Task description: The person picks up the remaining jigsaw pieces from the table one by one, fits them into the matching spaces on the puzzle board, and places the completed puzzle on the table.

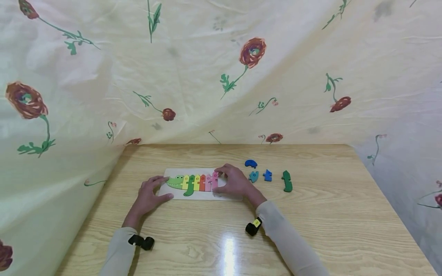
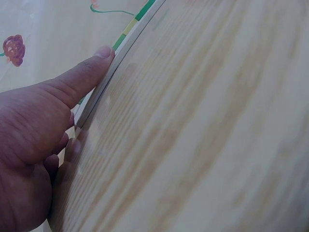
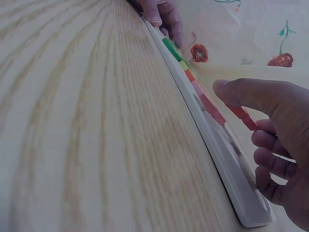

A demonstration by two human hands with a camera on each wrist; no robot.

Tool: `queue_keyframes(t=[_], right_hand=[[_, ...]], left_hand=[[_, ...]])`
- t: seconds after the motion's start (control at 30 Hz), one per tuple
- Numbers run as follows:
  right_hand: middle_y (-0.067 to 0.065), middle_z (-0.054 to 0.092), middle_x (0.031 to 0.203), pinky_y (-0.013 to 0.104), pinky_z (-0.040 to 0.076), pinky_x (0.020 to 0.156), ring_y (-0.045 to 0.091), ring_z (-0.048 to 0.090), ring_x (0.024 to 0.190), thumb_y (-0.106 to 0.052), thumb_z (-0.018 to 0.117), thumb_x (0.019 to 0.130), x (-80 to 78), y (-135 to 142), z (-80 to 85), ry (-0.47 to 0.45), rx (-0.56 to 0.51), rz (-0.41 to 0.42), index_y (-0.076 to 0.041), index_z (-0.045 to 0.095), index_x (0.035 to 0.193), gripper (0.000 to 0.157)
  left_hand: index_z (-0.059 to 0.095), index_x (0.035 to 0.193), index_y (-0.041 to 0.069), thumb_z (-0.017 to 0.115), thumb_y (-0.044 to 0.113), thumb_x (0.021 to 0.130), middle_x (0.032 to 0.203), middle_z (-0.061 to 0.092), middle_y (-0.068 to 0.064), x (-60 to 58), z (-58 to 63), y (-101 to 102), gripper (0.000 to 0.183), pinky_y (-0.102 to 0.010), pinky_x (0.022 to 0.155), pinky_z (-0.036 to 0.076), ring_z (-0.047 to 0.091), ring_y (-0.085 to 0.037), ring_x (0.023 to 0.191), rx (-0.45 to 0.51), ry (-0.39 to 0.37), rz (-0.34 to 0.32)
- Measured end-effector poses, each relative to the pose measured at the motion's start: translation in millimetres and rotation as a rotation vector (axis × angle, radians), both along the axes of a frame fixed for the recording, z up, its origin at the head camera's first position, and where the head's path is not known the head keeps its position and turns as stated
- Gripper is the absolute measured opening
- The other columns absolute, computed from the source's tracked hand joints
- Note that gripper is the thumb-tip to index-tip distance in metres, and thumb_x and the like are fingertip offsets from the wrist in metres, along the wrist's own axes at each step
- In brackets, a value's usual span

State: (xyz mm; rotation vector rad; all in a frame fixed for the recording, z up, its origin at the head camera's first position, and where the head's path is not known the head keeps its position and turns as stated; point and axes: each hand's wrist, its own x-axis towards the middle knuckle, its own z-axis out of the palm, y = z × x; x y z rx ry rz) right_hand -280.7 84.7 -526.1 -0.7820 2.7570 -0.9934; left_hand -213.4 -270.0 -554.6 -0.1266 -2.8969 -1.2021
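Note:
A pale wooden puzzle board bears a crocodile of coloured pieces: a green head at the left, then yellow, green, red and pink segments. My left hand holds the board's left end, its thumb along the front edge and its fingers curled by the side. Over the right part of the board, my right hand pinches a pink puzzle piece between thumb and fingers. In the right wrist view this piece is tilted above the board, beside the laid pink pieces.
Right of the board lie loose puzzle pieces: a dark blue piece, a light blue piece, a blue piece and a green leg piece. A flowered cloth hangs behind the wooden table.

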Motion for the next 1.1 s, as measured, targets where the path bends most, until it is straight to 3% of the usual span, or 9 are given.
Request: queue_keyframes(t=[0.6, 1.1], right_hand=[[-0.005, 0.06, 0.11, 0.031, 0.049, 0.08, 0.016, 0.053, 0.093, -0.045, 0.091, 0.074, 2.3, -5.5, -5.0, -0.008, 0.012, -0.023, -0.01, 0.066, 0.136, 0.075], [-0.004, 0.061, 0.113, 0.035, 0.05, 0.093, 0.016, 0.054, 0.101, -0.044, 0.091, 0.075, 3.8, -7.7, -5.6, -0.028, 0.033, -0.023, -0.01, 0.064, 0.138, 0.076]], left_hand=[[0.055, 0.148, 0.017, 0.085, 0.044, 0.082, 0.156, 0.041, -0.018, 0.1, -0.4, -1.6, 0.078, -0.067, 0.111, 0.023, 0.029, -0.044, 0.14, -0.004, 0.0, 0.003], [0.056, 0.148, 0.016, 0.086, 0.045, 0.081, 0.156, 0.041, -0.018, -1.5, -1.1, -0.8, 0.078, -0.066, 0.112, 0.02, 0.028, -0.044, 0.142, 0.005, -0.011, 0.007]])
